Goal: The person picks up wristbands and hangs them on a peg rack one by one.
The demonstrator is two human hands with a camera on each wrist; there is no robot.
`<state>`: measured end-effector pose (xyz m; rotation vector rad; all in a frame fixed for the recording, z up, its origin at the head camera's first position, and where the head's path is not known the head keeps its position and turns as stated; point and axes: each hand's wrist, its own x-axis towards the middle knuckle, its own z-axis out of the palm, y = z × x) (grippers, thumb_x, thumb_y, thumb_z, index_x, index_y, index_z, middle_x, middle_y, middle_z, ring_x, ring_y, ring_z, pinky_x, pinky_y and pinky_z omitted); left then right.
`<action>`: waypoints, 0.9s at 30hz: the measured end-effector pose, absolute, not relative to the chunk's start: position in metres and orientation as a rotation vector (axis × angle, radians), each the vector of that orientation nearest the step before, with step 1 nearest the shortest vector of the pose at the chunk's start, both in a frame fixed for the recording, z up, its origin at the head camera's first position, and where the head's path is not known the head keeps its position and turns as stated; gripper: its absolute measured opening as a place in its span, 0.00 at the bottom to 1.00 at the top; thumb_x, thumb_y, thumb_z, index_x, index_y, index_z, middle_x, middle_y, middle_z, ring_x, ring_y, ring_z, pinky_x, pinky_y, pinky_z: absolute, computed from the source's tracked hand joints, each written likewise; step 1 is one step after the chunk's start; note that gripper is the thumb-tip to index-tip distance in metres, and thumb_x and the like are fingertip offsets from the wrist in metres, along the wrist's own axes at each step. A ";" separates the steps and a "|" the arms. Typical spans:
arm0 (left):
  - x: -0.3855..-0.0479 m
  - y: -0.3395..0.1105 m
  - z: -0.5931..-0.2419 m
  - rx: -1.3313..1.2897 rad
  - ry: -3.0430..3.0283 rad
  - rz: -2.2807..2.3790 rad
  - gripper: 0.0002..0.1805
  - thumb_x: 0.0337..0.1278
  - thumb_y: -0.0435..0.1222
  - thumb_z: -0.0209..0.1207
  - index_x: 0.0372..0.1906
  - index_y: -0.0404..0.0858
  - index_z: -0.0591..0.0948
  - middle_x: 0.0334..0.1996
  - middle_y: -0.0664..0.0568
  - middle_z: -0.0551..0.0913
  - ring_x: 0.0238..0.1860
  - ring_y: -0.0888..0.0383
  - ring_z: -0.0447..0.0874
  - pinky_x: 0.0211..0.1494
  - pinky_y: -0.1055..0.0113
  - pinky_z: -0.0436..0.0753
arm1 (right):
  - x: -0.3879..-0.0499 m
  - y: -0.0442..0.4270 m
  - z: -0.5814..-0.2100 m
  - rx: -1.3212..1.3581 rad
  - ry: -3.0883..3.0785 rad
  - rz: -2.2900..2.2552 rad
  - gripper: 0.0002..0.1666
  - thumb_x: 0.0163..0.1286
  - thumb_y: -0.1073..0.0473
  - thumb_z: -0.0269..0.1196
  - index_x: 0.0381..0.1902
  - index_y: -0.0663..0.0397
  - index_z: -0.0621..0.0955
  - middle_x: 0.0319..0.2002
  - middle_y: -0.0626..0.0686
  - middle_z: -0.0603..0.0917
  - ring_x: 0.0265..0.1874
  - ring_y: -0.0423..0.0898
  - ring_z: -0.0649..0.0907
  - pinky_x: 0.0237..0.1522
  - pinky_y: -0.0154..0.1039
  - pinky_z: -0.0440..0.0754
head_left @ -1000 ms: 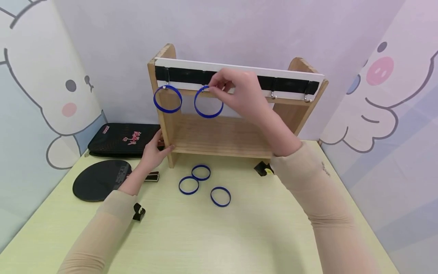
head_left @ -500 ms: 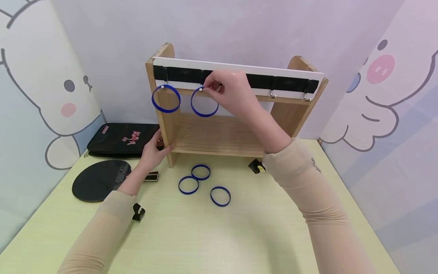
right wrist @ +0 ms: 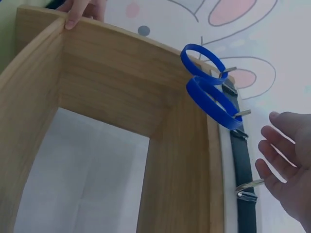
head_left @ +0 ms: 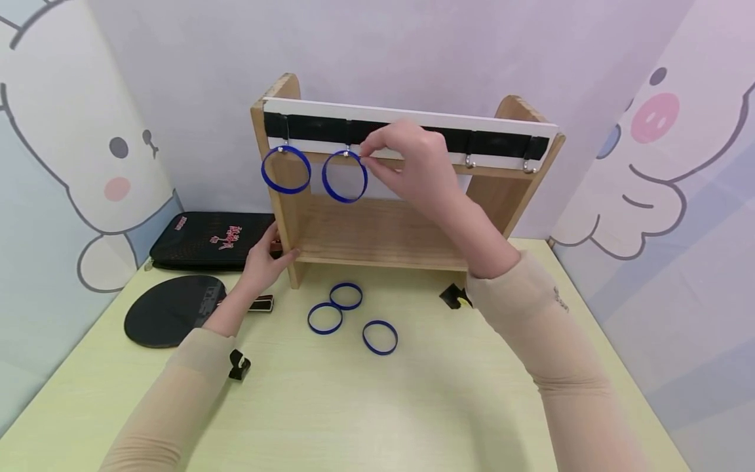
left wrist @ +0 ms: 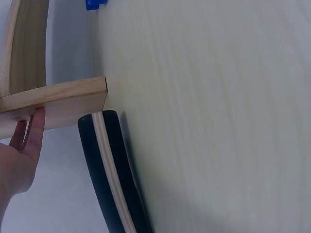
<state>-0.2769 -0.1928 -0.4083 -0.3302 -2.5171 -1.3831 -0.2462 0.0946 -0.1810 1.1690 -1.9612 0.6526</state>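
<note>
A wooden shelf (head_left: 366, 226) stands upright with a row of metal hooks along its white-and-black top strip (head_left: 318, 128). One blue ring (head_left: 288, 191) hangs on the leftmost hook, and a second blue ring (head_left: 337, 197) hangs on the hook beside it. My right hand (head_left: 415, 160) is just right of the second ring; the right wrist view shows its fingers (right wrist: 277, 145) loosely bent, apart from the ring and holding nothing. With the thumb over the front edge and fingers on the outer face, my left hand (head_left: 263, 263) grips the shelf's left side panel (left wrist: 73, 97).
Several blue rings lie on the table (head_left: 330, 406) before the shelf, the nearest ring (head_left: 380, 354) lying apart. To the left are a black paddle (head_left: 168, 311) and a zipped black case (head_left: 206, 239). Small black objects lie at left (head_left: 238, 365) and right (head_left: 453, 296).
My right hand has let go of the second ring and drawn slightly back to the right. That ring now hangs from its hook. The left hand stays in place.
</note>
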 end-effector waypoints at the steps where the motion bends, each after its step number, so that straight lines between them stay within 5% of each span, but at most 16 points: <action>1: -0.277 -0.193 -0.409 -0.331 -2.517 -1.382 0.41 0.61 0.42 0.59 0.74 0.48 0.52 0.60 0.38 0.69 0.54 0.41 0.74 0.48 0.44 0.80 | -0.243 0.096 -0.182 1.190 -1.925 0.657 0.02 0.60 0.65 0.66 0.32 0.57 0.85 0.36 0.51 0.87 0.40 0.44 0.82 0.44 0.35 0.79; 12: -0.277 -0.193 -0.409 -0.331 -2.522 -1.386 0.41 0.61 0.41 0.59 0.74 0.48 0.52 0.61 0.37 0.69 0.54 0.40 0.74 0.48 0.44 0.80 | -0.218 0.114 -0.210 1.338 -1.891 0.639 0.04 0.58 0.65 0.68 0.33 0.58 0.85 0.35 0.52 0.87 0.41 0.44 0.83 0.47 0.32 0.80; 27: -0.279 -0.194 -0.411 -0.329 -2.515 -1.391 0.41 0.61 0.42 0.59 0.74 0.49 0.52 0.60 0.38 0.69 0.55 0.41 0.73 0.49 0.44 0.80 | -0.214 0.137 -0.303 1.381 -2.373 0.677 0.14 0.57 0.64 0.69 0.42 0.58 0.83 0.43 0.53 0.85 0.47 0.47 0.81 0.49 0.35 0.81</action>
